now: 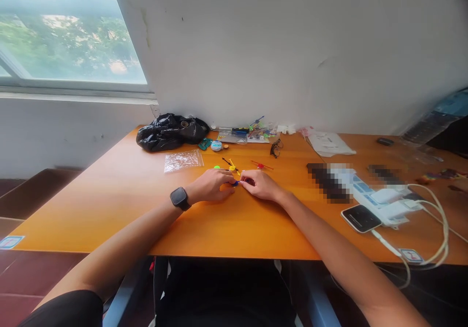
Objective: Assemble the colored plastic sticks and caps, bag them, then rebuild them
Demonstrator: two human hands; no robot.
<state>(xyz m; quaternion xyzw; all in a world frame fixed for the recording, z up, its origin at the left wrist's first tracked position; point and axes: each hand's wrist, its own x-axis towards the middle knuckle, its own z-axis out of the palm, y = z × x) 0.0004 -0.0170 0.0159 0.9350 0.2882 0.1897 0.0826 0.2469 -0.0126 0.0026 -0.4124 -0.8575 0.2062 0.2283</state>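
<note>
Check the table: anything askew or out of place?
The white cable loops over the table's front edge at right, where it could snag. Left hand and right hand pinch a blue part; nothing looks spilled.

A plain workroom or home hobby corner beside a window.
An orange table (109, 205) stands against a bare, scuffed white wall (292, 49). A window (66, 34) onto trees sits up and left of the fingers (227, 175). Beyond them lie small coloured plastic parts (256, 132), a clear bag (183, 160) and a black plastic bag (168, 131). To their right are a phone (361, 218), white cables (435, 220) and papers (329, 143).
</note>
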